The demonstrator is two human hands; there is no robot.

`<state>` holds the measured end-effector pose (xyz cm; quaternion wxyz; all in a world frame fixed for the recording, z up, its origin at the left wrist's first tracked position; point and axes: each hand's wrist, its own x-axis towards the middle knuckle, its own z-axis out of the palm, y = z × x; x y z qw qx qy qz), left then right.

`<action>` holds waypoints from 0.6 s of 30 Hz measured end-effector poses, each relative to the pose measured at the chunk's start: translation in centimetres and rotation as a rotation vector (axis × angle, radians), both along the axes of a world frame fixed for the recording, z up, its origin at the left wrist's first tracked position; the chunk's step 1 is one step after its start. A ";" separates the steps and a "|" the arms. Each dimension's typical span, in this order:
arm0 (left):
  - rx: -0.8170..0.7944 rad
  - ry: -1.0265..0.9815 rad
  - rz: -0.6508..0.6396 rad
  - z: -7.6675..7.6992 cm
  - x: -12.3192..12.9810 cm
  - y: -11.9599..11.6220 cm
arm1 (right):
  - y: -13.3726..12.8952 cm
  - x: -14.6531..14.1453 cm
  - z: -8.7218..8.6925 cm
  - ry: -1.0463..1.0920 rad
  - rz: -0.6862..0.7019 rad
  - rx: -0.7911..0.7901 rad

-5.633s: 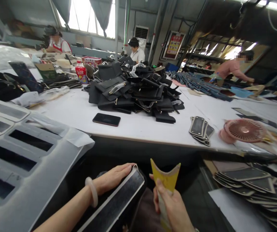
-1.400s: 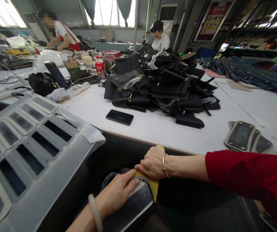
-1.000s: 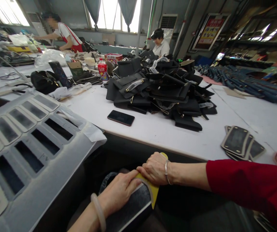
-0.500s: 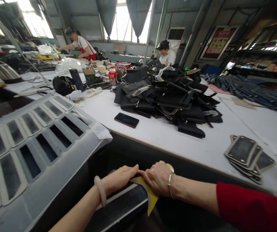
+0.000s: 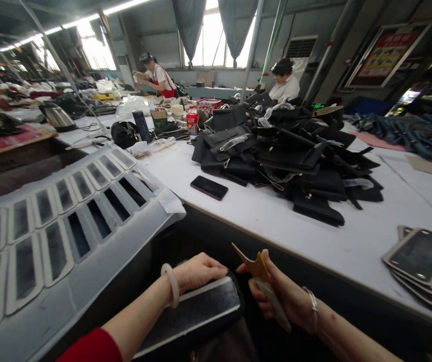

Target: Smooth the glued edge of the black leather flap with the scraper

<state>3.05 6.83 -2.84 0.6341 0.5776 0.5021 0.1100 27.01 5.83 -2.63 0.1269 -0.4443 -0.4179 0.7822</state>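
Note:
A long dark panel with pale borders lies below me on a dark bulky object, partly hidden by my arm. My left hand lies across its far edge, fingers curled over it and thumb pointing right. To the right of the panel, and apart from it, my right hand is closed on a yellow-brown curved piece with pointed ends. One point sticks up to the left above the fingers, and a paler part hangs below them. I cannot make out its exact kind.
On my left, a grey sheet carries rows of pale-bordered dark panels. A phone and a heap of black bag pieces lie on the white table. Stacked dark panels are at right. Two people work behind.
My right hand has moved right, away from the dark panel, taking the yellow piece off its end. My left hand stays on the panel. The view has swung left.

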 end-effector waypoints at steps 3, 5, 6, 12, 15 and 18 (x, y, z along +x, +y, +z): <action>0.019 0.031 -0.012 0.5 0.0 0.1 | 0.1 -1.2 -0.6 0.233 -0.049 -0.088; 0.041 0.071 -0.004 0.9 0.1 0.0 | 0.2 -2.6 -1.7 0.144 -0.104 -0.010; 0.055 0.102 0.006 1.1 0.2 0.0 | 0.2 -3.3 -2.3 0.073 -0.137 0.048; 0.124 0.282 0.048 1.5 0.4 0.1 | 1.3 -5.3 -4.5 -0.130 -0.020 0.403; 0.141 0.209 0.073 2.7 -2.1 -0.3 | 2.3 -4.7 -4.2 -0.236 0.114 0.473; 0.177 0.064 0.235 4.3 -7.6 -3.0 | 3.5 -3.6 -3.0 -0.414 0.245 0.640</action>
